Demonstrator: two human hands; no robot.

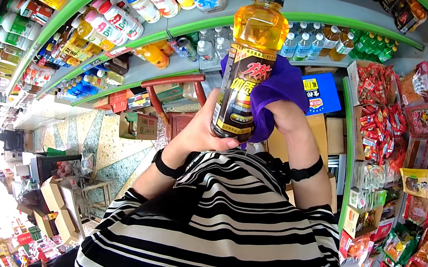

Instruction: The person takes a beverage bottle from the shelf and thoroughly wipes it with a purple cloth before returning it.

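Note:
A drink bottle (pixel 243 70) with a dark cap, amber liquid and a black label with yellow and red print is held upright in front of my chest. My left hand (pixel 204 133) is closed around its lower part, the thumb across the base. On the other side, a purple cloth (pixel 280 91) is bunched against the bottle. My right hand (pixel 286 116) is wrapped in the folds of this cloth, with its fingers mostly hidden. Both wrists wear black bands.
Green-edged shelves (pixel 158 25) curve ahead and to the left, carrying rows of drink bottles. Bagged snacks (pixel 382 127) fill the rack at right. Behind the bottle are a red wooden chair (pixel 185 120) and a blue box (pixel 321 93). Cardboard boxes (pixel 62 210) lie at lower left.

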